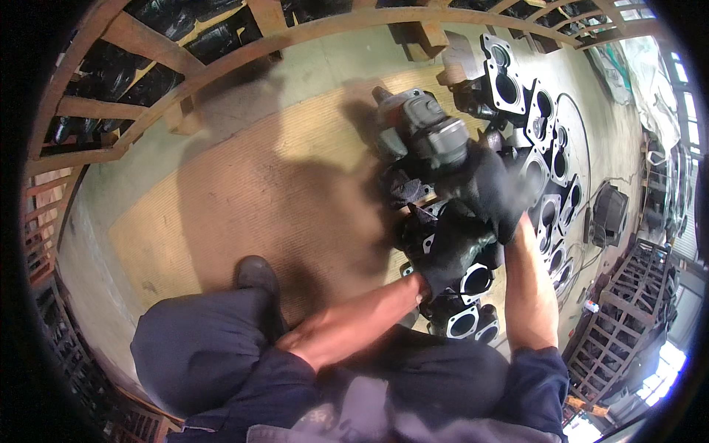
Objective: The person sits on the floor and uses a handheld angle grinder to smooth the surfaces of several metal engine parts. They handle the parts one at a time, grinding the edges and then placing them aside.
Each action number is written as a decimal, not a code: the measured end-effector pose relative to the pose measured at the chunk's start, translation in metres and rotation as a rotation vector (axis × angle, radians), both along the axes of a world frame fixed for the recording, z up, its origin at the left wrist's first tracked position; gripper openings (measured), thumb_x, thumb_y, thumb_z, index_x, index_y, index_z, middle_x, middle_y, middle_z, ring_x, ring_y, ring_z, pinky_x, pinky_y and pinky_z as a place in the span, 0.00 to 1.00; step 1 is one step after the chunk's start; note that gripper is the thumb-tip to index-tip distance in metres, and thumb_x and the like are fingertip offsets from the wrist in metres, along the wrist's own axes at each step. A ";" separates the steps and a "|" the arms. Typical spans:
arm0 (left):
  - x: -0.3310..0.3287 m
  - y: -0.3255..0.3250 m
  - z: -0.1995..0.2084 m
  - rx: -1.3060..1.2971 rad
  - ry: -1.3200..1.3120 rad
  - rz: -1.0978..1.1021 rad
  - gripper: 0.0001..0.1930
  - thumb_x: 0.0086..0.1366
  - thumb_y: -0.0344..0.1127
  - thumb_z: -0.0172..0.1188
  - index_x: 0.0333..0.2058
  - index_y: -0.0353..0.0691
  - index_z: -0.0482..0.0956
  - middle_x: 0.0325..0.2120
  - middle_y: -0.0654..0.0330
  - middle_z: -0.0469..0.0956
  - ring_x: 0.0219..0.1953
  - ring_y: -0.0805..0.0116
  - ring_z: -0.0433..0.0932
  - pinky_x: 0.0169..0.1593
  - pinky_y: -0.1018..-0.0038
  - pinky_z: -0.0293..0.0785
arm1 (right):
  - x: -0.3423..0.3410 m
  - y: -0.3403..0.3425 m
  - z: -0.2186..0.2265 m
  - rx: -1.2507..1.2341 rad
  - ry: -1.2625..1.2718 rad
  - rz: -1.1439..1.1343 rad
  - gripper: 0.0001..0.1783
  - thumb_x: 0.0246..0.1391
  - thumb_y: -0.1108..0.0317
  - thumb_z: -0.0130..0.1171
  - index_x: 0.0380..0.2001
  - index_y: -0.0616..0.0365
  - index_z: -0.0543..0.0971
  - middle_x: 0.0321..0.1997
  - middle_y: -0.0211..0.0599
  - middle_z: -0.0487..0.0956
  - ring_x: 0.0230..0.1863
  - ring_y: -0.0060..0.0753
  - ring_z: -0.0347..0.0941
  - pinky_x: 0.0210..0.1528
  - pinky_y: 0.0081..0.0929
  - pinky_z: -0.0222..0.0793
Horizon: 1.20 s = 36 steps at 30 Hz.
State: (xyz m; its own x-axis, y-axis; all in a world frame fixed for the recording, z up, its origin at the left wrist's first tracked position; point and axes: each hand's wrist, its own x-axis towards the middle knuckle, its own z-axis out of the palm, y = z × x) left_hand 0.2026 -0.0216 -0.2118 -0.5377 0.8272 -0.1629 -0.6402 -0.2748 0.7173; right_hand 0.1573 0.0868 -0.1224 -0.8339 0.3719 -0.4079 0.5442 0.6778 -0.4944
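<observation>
My right hand, in a black glove and partly blurred, reaches over the row of castings. Its fingers close on the near end of a grey, rounded metal piece, whose kind I cannot make out. A dark stub sticks out at that piece's far left. My left hand, also black-gloved, is closed just below the right one, among the dark castings. What its fingers hold is hidden. Close by lie black castings with pale machined flanges, among them a two-bore flange standing beyond my hands and a round-bored flange nearer me.
Ribbed brown cardboard covers the floor on the left. A rusty metal rack filled with black parts curves along the far side. At the right are a thin cable, a black box-shaped object and a metal crate. My boot rests on the cardboard.
</observation>
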 end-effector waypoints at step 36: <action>0.043 -0.016 -0.015 -0.010 -0.027 -0.008 0.09 0.66 0.33 0.65 0.42 0.35 0.84 0.37 0.55 0.85 0.45 0.62 0.82 0.51 0.67 0.75 | 0.039 0.004 -0.028 -0.077 0.016 -0.161 0.32 0.48 0.54 0.74 0.51 0.65 0.81 0.43 0.55 0.86 0.52 0.52 0.83 0.54 0.38 0.76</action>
State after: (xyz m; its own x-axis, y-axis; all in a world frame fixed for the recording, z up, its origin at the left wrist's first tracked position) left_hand 0.2453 -0.0371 -0.2269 -0.5264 0.8297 -0.1857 -0.6615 -0.2625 0.7025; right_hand 0.1961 0.0911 -0.1502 -0.7727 0.4693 -0.4274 0.6342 0.5420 -0.5514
